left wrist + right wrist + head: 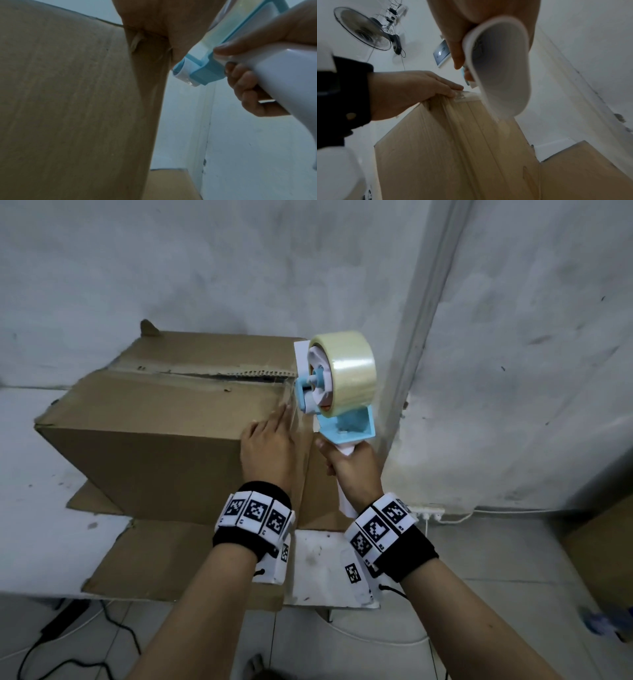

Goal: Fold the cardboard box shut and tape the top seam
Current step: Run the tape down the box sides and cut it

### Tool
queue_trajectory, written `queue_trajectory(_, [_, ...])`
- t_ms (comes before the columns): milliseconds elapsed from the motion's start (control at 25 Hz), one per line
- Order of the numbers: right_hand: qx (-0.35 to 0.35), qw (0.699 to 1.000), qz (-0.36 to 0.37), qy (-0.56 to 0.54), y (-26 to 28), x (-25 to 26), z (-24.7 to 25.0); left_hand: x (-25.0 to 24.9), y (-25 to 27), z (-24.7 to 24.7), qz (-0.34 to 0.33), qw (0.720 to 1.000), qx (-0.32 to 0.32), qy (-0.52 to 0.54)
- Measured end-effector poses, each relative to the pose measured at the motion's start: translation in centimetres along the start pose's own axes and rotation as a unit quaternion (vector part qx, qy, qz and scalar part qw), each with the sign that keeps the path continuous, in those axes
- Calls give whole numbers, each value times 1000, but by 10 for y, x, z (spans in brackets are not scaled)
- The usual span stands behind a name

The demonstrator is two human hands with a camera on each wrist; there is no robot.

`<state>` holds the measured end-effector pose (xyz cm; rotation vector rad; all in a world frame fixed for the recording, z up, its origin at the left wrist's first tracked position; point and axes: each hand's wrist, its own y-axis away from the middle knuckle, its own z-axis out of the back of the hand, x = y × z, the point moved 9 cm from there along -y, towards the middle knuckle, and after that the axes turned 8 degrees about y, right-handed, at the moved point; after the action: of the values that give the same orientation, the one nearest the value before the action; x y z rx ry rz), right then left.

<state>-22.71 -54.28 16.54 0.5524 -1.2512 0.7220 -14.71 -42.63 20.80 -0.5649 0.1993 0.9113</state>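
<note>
A brown cardboard box point(164, 412) stands on a white table point(30, 508), its top flaps folded down with a dark gap along the seam point(219, 375). My left hand point(270, 440) lies flat on the box's near right top edge, fingers pressing a strip of clear tape point(291, 405) onto the cardboard. My right hand point(349, 467) grips the white handle of a blue-and-white tape dispenser point(335, 419) with a clear tape roll point(352, 371), held at the box's right end. The right wrist view shows the left hand point(412, 90) on the box point(453, 148) edge.
A flattened cardboard sheet point(164, 559) lies under the box and overhangs the table front. A wall stands close behind, with a vertical trim point(421, 337) at the right. Another cardboard box point(603, 542) sits low right; cables point(68, 628) run on the floor. A wall fan point(363, 29) is mounted above.
</note>
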Motion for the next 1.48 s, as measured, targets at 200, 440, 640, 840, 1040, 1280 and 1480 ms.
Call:
queue_trajectory(200, [15,999,36,-1,5,28,5,-2,-3,-2,-37,993,59,-92])
queue_trajectory(440, [-8,999,48,-8,1,28,15,-13,-20,-1,-28,977,122,-175])
queue_trajectory(640, [-32,999,40,5,-15,18,21,-12,-17,-39,-78,899,188,-388])
queue_trajectory(840, [-33,999,33,26,-34,4,33,-9,-10,-67,-24,788,207,-579])
queue_trajectory(1040, [-2,999,29,33,-61,-1,37,-20,-19,-65,45,902,208,-375])
queue_trajectory(1280, [95,992,52,59,-104,7,28,-23,-48,-54,173,936,105,-287])
queue_trajectory(1480, [169,982,85,15,-136,3,33,-39,-65,-63,182,933,55,-307])
